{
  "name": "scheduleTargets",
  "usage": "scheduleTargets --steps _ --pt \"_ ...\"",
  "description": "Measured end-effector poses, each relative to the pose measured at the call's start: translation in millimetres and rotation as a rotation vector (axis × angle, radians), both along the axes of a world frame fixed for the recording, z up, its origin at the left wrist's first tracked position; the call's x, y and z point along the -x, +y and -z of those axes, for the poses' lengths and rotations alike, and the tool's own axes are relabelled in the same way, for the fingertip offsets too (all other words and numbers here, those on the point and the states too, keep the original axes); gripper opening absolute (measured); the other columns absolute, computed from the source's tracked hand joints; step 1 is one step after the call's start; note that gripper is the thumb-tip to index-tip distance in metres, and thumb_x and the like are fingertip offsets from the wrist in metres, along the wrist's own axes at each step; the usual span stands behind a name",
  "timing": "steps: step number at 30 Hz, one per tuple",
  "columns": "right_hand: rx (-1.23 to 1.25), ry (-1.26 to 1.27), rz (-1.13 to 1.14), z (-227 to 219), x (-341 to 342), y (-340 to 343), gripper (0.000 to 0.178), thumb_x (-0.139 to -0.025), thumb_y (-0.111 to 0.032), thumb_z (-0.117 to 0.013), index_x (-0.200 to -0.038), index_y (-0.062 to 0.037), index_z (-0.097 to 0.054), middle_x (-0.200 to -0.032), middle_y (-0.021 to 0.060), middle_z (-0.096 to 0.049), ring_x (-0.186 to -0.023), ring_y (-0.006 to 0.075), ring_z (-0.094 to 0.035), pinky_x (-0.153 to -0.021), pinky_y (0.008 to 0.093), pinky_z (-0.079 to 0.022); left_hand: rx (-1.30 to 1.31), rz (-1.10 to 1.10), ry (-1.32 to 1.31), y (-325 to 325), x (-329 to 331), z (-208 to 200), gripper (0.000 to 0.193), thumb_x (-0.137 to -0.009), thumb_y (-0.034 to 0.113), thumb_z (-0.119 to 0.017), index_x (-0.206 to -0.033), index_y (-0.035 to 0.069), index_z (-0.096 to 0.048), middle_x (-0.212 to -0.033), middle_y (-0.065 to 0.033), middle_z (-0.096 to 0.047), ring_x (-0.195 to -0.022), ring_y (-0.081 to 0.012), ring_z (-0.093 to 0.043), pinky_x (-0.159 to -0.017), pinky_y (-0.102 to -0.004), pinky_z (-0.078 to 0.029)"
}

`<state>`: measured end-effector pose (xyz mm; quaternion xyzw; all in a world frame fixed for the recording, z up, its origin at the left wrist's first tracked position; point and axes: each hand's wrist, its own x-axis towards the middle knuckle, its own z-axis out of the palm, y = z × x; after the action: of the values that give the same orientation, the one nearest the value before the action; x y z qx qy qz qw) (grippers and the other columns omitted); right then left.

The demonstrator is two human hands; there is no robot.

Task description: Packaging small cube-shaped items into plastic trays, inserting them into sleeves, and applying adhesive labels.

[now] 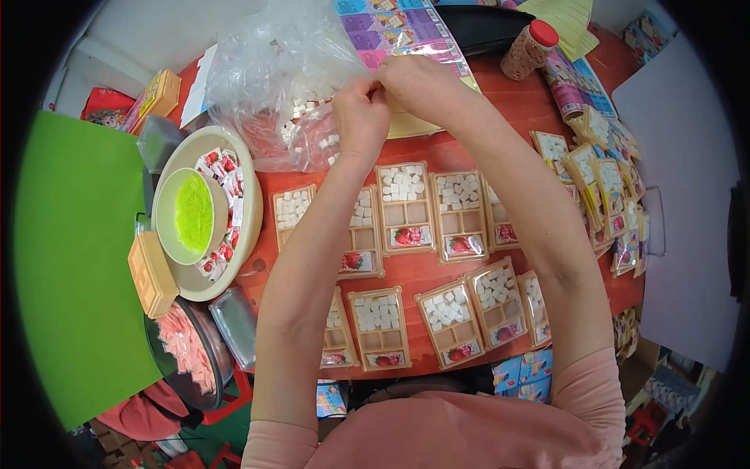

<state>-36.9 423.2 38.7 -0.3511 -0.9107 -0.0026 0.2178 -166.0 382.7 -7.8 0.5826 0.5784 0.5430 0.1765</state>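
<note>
Clear plastic bag (pixel 266 66): one, upper centre-left of the frame; loose white cubes (pixel 301 109) inside, too many to count.
Left hand (pixel 363 117): one, upper centre, at the bag's right edge; fingers curled in, tips hidden; cannot tell what it grips.
Right hand (pixel 414 82): one, beside the left hand; fingers bent downward, tips hidden; how tightly closed and any hold cannot be told.
Trays (pixel 459 227): ten in view on the red tabletop (pixel 414 272), two rows of five, some partly behind the forearms; white cubes in each.
Nested bowls: one large basin (pixel 248 168), one small bowl (pixel 166 211), left.
Jar (pixel 525 53): one, red lid, upper right.
Printed sheets (pixel 394 27): top centre; blue, purple and pink bands, barcodes, lettering too small to read.
</note>
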Motion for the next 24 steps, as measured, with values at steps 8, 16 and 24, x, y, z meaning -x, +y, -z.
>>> scheduleTargets --steps 8,16,24 --pt "0.167 0.272 0.126 14.6 -1.4 4.5 0.013 -0.075 -0.007 -0.064 -0.076 0.0056 -0.063 -0.076 0.0213 -0.065 -0.073 0.0346 -0.066 -0.069 0.0408 -0.054 0.045 0.002 -0.074 -0.4 -1.2 -2.8 0.013 -0.083 0.006 -0.064 -0.086 -0.003 -0.073 -0.081 -0.0173 -0.071 -0.070 -0.0241 -0.068 -0.069 -0.0353 -0.053" --pt "0.406 1.302 0.412 3.4 -101.7 -3.5 0.019 -0.090 -0.012 -0.063 -0.099 0.0050 -0.061 -0.094 0.0116 -0.065 -0.080 0.0201 -0.068 -0.071 0.0315 -0.061 0.314 -0.226 -0.584 34.0 8.6 33.7 0.015 -0.075 0.003 -0.072 -0.086 -0.008 -0.071 -0.079 -0.0132 -0.070 -0.070 -0.0169 -0.066 -0.062 -0.0298 -0.052" --pt "0.036 1.551 0.450 -77.1 -201.7 -156.5 0.017 -0.094 -0.005 -0.061 -0.108 0.0047 -0.058 -0.105 0.0145 -0.066 -0.097 0.0255 -0.068 -0.086 0.0356 -0.058 0.187 -0.402 -0.382 27.4 11.7 21.7 0.019 -0.078 0.008 -0.065 -0.090 -0.006 -0.072 -0.087 -0.0158 -0.072 -0.080 -0.0241 -0.068 -0.076 -0.0358 -0.053"
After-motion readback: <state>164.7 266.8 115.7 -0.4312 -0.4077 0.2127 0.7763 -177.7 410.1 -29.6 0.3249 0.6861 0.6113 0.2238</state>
